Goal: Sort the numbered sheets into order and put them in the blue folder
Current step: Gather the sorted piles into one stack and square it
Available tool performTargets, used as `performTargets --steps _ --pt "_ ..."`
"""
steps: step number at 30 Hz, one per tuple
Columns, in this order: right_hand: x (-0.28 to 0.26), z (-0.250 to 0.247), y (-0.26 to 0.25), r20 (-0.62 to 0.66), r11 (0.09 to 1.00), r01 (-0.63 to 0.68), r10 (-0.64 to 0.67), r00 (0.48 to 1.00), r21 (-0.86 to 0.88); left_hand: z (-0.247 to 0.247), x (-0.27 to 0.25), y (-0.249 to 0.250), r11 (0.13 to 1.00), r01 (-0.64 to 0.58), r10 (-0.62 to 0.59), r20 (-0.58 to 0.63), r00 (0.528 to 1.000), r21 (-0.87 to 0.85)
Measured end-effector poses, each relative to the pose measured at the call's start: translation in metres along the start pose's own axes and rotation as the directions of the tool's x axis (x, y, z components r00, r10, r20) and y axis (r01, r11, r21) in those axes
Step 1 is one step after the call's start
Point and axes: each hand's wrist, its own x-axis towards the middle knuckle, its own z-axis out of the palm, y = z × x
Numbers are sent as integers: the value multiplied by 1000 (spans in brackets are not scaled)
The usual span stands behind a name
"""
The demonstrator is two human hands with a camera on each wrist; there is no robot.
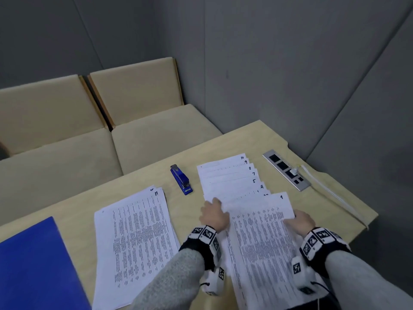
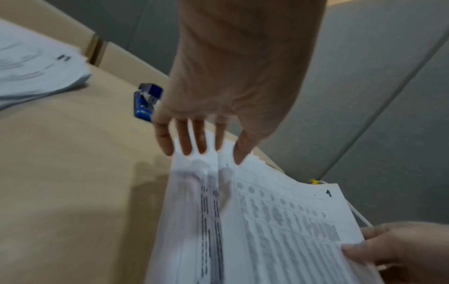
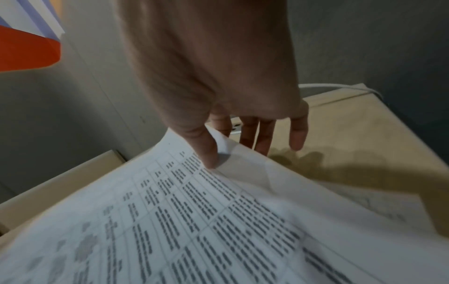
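Observation:
A fan of numbered sheets point(image 1: 232, 177) lies on the right of the table, corners showing 10, 9, 8, 7, 5 and 4. Sheet 1 point(image 1: 263, 231) lies on top at the near end. My right hand point(image 1: 295, 217) pinches its right edge, thumb point(image 3: 209, 153) above and fingers beneath, and that edge is lifted. My left hand point(image 1: 212, 211) has straight, spread fingers point(image 2: 184, 142) touching the fan's left edge. A second pile point(image 1: 134, 242) with 11 on top lies left of my arms. The blue folder point(image 1: 33, 265) lies closed at the near left.
A blue stapler point(image 1: 181, 180) lies between the two piles, towards the back. A metal socket strip point(image 1: 286, 170) with a white cable point(image 1: 330, 191) runs along the table's right edge. Beige seats point(image 1: 134, 139) stand behind the table, grey walls around.

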Motion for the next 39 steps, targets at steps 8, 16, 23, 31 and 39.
performTargets --steps 8,16,23,31,39 --pt "-20 29 2 -61 968 -222 230 971 116 4 -7 -26 795 465 -424 191 885 -389" --pt "-8 37 -26 -60 986 -160 163 985 55 3 4 -17 688 437 -394 208 895 -579" --pt "5 38 -56 -80 993 -116 114 990 -14 -7 29 -6 682 481 -480 159 863 -551" --pt "28 32 -77 3 993 -107 107 994 42 -5 50 4 601 457 -523 111 845 -655" --pt "40 27 -89 141 936 -81 34 989 342 -14 53 3 716 506 -499 154 853 -481"
